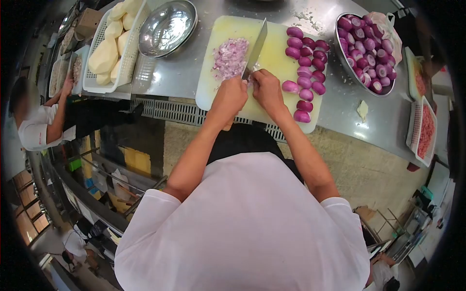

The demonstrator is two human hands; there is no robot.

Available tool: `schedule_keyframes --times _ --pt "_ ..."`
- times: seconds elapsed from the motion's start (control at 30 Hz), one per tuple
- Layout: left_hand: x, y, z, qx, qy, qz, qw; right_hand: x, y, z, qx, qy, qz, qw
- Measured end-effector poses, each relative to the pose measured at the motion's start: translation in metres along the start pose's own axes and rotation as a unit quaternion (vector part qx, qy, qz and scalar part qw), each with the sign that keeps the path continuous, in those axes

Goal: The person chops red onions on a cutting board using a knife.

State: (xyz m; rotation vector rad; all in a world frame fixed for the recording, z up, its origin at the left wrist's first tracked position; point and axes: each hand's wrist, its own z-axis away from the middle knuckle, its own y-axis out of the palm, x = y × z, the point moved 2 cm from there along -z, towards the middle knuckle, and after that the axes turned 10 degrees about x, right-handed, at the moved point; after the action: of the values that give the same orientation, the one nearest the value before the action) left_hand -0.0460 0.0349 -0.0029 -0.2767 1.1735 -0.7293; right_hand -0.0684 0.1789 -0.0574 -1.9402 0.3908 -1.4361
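Cutting red onion with a knife on a cutting board.

The left hand (232, 98) is wrapped closed around the handle of the knife (257, 48), its blade angled away across the cutting board (272, 41). The right hand (267, 90) is curled with its fingers bunched just beside the blade, near small onion bits; whether it pinches a piece I cannot tell. A pile of chopped onion (230, 58) lies left of the blade, and peeled onion pieces (305, 72) stand in uneven rows along the board's right side. Right of the board, a metal bowl (336, 41) of peeled onions (367, 51) rests on the table (335, 109). To the left are a shiny metal dish (167, 26) and a white basket (90, 80) of pale peeled vegetables (107, 54).
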Motion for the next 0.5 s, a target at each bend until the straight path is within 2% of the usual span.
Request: schedule_keyframes --times 0.13,0.2,0.33,0.37,0.4,0.43,0.47,0.5 --pt "0.007 0.006 0.002 -0.019 0.036 -0.017 0.999 0.000 0.000 0.001 -0.007 0.013 -0.003 1.000" --pt "-0.002 0.010 0.001 -0.004 0.005 0.020 1.000 0.000 -0.001 0.004 -0.006 0.020 -0.003 1.000" --pt "0.010 0.011 -0.004 0.016 0.008 0.024 1.000 -0.002 -0.003 0.003 -0.025 -0.001 0.010 1.000" --pt "0.022 0.021 -0.010 -0.074 0.110 -0.051 0.990 -0.003 -0.003 0.003 -0.024 0.005 0.008 1.000" --pt "0.013 0.020 -0.005 -0.160 0.206 -0.125 0.957 -0.001 -0.002 0.004 -0.020 0.013 0.005 1.000" --pt "0.009 0.019 -0.006 -0.160 0.204 -0.124 0.958 -0.001 -0.002 0.005 -0.017 0.013 0.004 1.000" --pt "0.009 0.019 -0.014 -0.078 0.108 -0.044 0.990 -0.002 -0.005 0.006 -0.011 0.015 0.007 1.000" --pt "-0.001 0.014 -0.013 0.005 0.011 0.038 0.999 -0.002 -0.009 0.006 -0.004 0.016 0.010 1.000"
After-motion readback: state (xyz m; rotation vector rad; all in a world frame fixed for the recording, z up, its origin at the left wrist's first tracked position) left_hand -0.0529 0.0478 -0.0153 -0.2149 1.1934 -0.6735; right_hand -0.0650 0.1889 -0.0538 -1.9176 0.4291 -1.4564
